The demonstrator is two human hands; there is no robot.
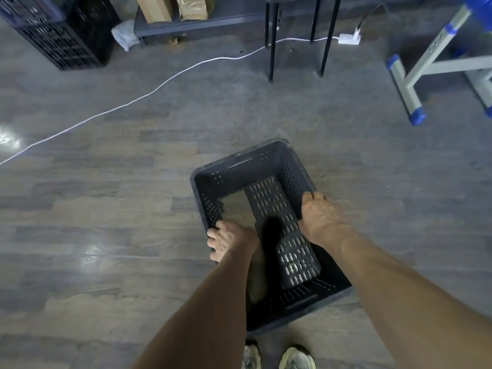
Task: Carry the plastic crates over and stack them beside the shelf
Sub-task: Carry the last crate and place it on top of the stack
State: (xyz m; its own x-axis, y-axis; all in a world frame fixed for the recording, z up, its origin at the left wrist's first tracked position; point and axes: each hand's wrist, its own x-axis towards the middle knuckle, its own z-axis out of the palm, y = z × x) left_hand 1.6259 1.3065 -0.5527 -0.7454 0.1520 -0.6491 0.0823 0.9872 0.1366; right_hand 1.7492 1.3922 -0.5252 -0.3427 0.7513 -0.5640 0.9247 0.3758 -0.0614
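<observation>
Storage room floor, seen from above.
Grey wood-look plank flooring (pixel 111 214) is being lit from overhead, glare being thrown back at the left edge. A white cable (pixel 149 94) is being run across it to a power strip (pixel 349 38) at the back. A low dark shelf (pixel 186 23) is being loaded with cardboard boxes (pixel 155 8). Black table legs (pixel 271 49) are standing beside it. An aluminium stepladder (pixel 415 73) with blue feet is being kept at right.
</observation>
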